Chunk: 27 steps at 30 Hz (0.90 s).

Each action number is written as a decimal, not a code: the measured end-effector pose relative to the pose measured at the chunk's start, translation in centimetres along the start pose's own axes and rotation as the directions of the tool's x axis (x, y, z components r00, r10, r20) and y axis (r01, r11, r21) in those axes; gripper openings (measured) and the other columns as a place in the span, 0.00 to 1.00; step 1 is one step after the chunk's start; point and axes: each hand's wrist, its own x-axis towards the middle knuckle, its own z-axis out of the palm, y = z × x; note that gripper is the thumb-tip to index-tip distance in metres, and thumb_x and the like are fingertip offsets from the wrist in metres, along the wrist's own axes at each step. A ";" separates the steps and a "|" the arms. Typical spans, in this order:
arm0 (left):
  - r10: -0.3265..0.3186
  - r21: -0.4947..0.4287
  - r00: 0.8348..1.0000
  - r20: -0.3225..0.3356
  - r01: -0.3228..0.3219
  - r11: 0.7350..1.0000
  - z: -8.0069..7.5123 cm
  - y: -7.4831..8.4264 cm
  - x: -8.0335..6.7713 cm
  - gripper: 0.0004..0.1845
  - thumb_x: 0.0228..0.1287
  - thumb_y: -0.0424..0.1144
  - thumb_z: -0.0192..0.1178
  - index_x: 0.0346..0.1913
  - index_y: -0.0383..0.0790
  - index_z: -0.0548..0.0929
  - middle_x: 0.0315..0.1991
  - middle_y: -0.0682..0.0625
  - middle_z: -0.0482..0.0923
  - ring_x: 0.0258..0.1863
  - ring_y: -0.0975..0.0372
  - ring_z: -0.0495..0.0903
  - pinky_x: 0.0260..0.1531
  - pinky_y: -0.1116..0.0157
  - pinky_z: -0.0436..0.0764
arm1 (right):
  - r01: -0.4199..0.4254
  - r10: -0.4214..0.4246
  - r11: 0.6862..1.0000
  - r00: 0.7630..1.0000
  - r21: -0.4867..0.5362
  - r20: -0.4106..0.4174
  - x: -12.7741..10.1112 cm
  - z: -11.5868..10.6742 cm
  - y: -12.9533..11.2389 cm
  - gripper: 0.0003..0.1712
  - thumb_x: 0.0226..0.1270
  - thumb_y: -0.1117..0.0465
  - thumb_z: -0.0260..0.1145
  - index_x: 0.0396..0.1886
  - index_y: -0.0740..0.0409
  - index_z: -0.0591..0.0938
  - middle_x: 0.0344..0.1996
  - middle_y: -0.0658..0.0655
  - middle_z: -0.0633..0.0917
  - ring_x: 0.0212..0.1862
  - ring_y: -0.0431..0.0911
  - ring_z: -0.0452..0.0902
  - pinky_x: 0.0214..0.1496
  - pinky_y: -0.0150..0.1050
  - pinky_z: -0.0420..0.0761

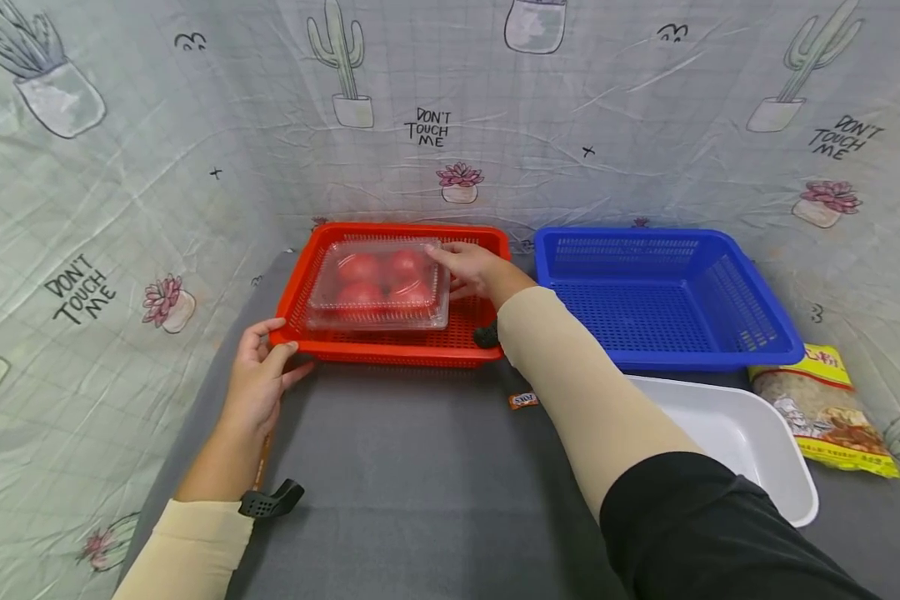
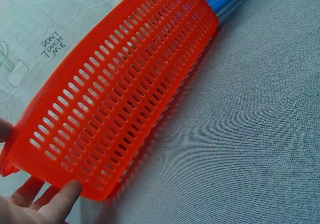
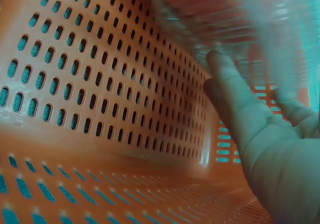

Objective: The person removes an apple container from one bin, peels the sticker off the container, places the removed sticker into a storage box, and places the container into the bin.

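Observation:
A clear plastic box of tomatoes (image 1: 378, 287), lidded and with several red tomatoes inside, is tilted within the red basket (image 1: 390, 354). My right hand (image 1: 476, 271) grips its right side, thumb on top and fingers underneath. Seen by the right wrist camera, the fingers (image 3: 232, 84) reach under the blurred box, above the basket's slotted floor. At the basket's front left corner, my left hand (image 1: 258, 375) holds the rim. The left wrist view has that hand's fingers (image 2: 65, 199) against the outside of the slotted red wall.
A blue basket (image 1: 667, 362) stands to the right of the red one. In front of it is a white tray (image 1: 765, 442), partly behind my right arm. A yellow-labelled bag (image 1: 832, 408) lies at the far right, and a small orange wrapper (image 1: 523, 401) on the grey cloth.

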 end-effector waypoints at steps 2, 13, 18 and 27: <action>0.000 0.001 1.000 0.002 0.000 1.000 -0.1 0.0 -0.1 0.21 0.80 0.31 0.56 0.69 0.48 0.70 0.67 0.47 0.68 0.55 0.61 0.82 0.46 0.60 0.89 | -0.031 0.031 0.999 1.000 -0.012 -0.002 0.0 0.2 0.1 0.50 0.75 0.37 0.67 0.87 0.48 0.58 0.73 0.63 0.72 0.69 0.62 0.75 0.66 0.56 0.82; 0.000 0.002 0.999 0.038 0.000 1.000 0.2 0.3 0.0 0.21 0.80 0.32 0.57 0.69 0.48 0.71 0.66 0.47 0.69 0.54 0.62 0.82 0.47 0.59 0.89 | -0.081 0.080 0.995 0.997 0.057 0.021 0.2 -0.4 0.2 0.46 0.79 0.31 0.57 0.85 0.48 0.61 0.76 0.61 0.70 0.71 0.65 0.73 0.66 0.56 0.82; -0.003 -0.005 0.999 0.043 0.003 1.000 0.2 0.5 0.0 0.20 0.80 0.32 0.57 0.69 0.47 0.70 0.65 0.47 0.69 0.53 0.62 0.83 0.47 0.59 0.89 | -0.055 0.054 0.992 0.999 0.113 0.005 -0.5 -0.8 -0.5 0.41 0.82 0.36 0.58 0.84 0.48 0.63 0.77 0.61 0.70 0.72 0.65 0.72 0.69 0.59 0.79; 0.003 0.074 0.999 -0.032 0.000 0.997 0.4 0.7 0.1 0.22 0.79 0.30 0.56 0.70 0.47 0.71 0.68 0.49 0.66 0.55 0.62 0.78 0.44 0.67 0.88 | 0.017 -0.017 1.000 1.000 -0.025 -0.001 -3.9 -1.5 -2.4 0.42 0.82 0.43 0.62 0.86 0.52 0.59 0.80 0.64 0.65 0.78 0.63 0.65 0.76 0.60 0.70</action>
